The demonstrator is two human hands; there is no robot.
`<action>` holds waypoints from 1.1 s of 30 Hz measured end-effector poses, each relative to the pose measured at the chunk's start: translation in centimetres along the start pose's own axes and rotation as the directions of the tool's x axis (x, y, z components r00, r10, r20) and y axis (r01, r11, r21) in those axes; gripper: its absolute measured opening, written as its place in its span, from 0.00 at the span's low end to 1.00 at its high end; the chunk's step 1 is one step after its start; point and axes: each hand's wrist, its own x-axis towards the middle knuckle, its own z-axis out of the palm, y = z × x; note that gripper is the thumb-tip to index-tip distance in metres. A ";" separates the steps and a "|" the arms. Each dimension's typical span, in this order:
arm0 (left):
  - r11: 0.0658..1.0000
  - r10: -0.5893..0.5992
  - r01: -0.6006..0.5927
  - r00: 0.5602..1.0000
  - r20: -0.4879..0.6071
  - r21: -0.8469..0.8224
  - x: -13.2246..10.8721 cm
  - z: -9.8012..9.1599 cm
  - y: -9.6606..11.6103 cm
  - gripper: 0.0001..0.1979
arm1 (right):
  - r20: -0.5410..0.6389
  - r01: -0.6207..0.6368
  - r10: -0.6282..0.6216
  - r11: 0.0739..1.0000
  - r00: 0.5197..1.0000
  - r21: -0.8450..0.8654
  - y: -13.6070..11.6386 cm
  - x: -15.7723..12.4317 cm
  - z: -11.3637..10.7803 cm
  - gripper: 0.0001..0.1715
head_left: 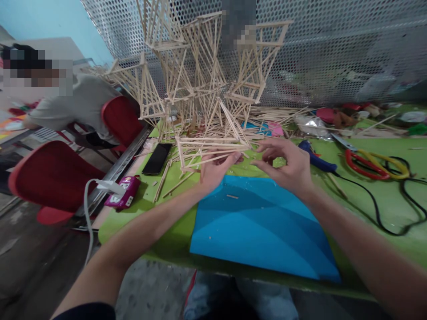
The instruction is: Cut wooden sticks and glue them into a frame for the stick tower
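My left hand [218,166] is closed around the end of a wooden stick frame [207,144], its thumb and fingers pinching the thin sticks near their right tips. Just right of the frame's end, my right hand [287,164] has its fingers curled and apart, with nothing visible between thumb and fingertips. Behind both hands rises a tall structure of thin sticks [207,66], made of several crisscrossed sections. A blue sheet [256,222] lies on the green table [160,235] below my hands, with a short stick piece [232,196] on it.
A black phone [157,158] and a purple power adapter [124,192] lie at the left. At the right are a blue glue gun [316,158] with a black cord and red and yellow scissors [365,164]. A person sits at the far left near red chairs [55,178].
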 end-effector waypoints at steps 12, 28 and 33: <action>0.999 -0.005 0.005 1.000 0.010 -0.031 0.1 -0.3 -0.1 0.18 | 0.254 -0.383 0.336 0.909 0.907 0.164 -1.2 0.8 0.2 0.20; 0.998 0.005 -0.008 0.999 -0.046 -0.069 0.4 -0.5 -1.1 0.19 | -0.013 -0.397 0.420 0.868 0.908 0.297 -1.7 -0.3 1.4 0.14; 0.993 -0.022 0.017 0.999 -0.042 -0.115 0.5 -0.2 -1.0 0.20 | -0.172 -0.319 0.339 0.938 0.925 0.134 -1.3 -0.2 1.3 0.12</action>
